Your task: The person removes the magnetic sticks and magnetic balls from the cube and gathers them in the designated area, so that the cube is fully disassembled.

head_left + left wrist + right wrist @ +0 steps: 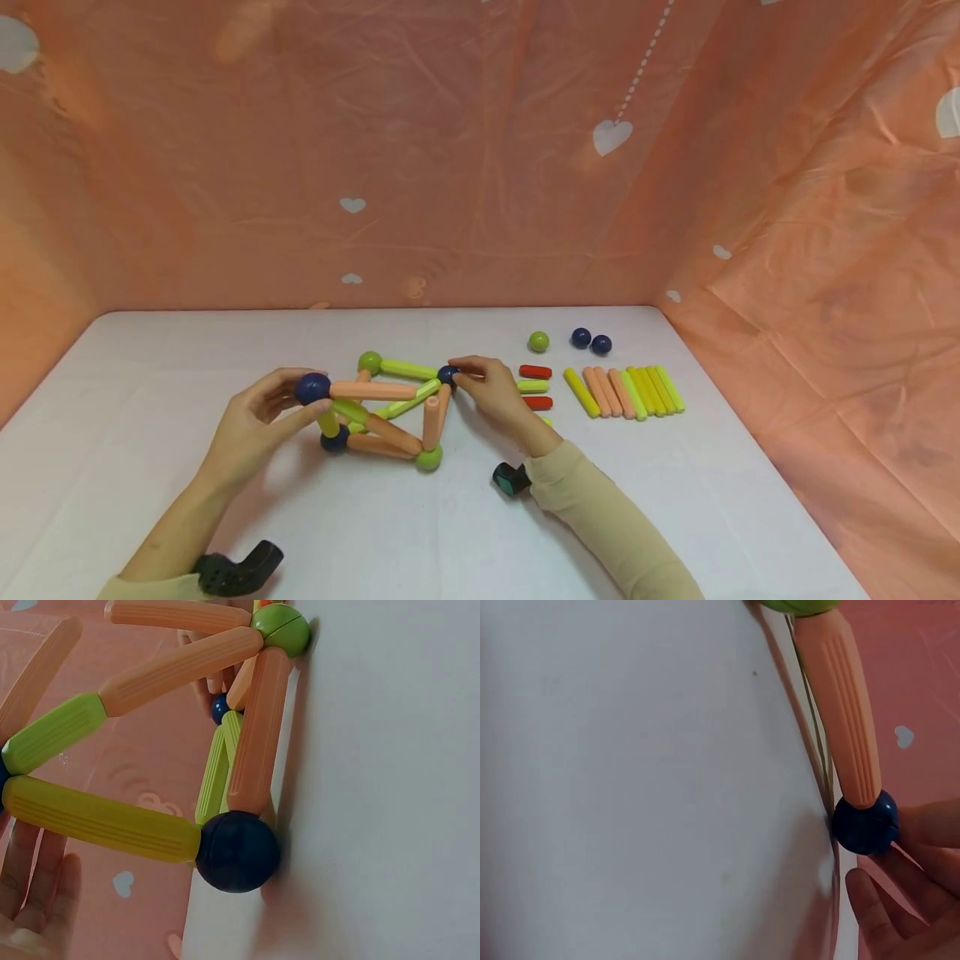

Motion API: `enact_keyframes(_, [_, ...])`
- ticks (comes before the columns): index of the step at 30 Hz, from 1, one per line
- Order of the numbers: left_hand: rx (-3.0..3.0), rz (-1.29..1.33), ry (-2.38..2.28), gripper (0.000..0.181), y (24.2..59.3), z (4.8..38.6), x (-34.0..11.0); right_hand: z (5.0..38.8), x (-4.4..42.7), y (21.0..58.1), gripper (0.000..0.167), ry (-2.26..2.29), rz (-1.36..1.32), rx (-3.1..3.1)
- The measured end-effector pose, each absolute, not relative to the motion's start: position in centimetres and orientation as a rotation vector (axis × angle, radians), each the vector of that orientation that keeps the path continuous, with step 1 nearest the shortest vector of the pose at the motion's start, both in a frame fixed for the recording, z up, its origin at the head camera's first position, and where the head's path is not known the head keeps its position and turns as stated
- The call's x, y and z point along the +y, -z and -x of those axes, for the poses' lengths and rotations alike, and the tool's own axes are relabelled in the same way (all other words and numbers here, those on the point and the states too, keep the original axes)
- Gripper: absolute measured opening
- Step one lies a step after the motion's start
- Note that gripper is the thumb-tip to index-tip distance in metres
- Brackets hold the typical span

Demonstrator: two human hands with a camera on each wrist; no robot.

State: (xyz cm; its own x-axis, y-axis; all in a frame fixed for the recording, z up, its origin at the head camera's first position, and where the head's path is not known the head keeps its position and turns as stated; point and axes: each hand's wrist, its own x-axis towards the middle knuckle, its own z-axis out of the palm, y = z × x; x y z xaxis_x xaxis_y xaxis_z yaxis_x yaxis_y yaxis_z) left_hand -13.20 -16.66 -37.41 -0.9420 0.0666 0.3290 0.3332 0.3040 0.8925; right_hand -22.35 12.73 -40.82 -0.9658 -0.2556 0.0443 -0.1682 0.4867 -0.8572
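Note:
My left hand (pixel 251 429) pinches a raised navy ball (pixel 312 388) at the left of a magnetic stick-and-ball frame. From that ball a salmon stick (pixel 378 391) juts right with its far end free. A yellow stick (pixel 101 819) runs down to a lower navy ball (pixel 238 852); a lime and salmon pair slopes to the front green ball (pixel 428 457). Another salmon stick (pixel 432 421) rises from that green ball. At the frame's right, my right hand (pixel 495 398) grips a navy ball (pixel 866 823) between thumb and fingers. A green ball (pixel 370 362) forms the back corner.
Loose balls, one green (pixel 538 342) and two navy (pixel 591 340), lie at the back right. Several yellow, salmon and lime sticks (pixel 626 392) lie in a row. Short red sticks (pixel 536 372) and lime ones sit beside my right hand, partly hidden by it. Draped orange cloth backs the table (pixel 187 333).

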Motion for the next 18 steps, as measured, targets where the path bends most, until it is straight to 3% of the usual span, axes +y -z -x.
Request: enact_keyframes(18, [-2.346, 0.331, 1.749, 0.031, 37.2, 12.6, -15.1, 23.7, 12.2, 40.5, 0.041, 1.608, 0.33, 2.291])
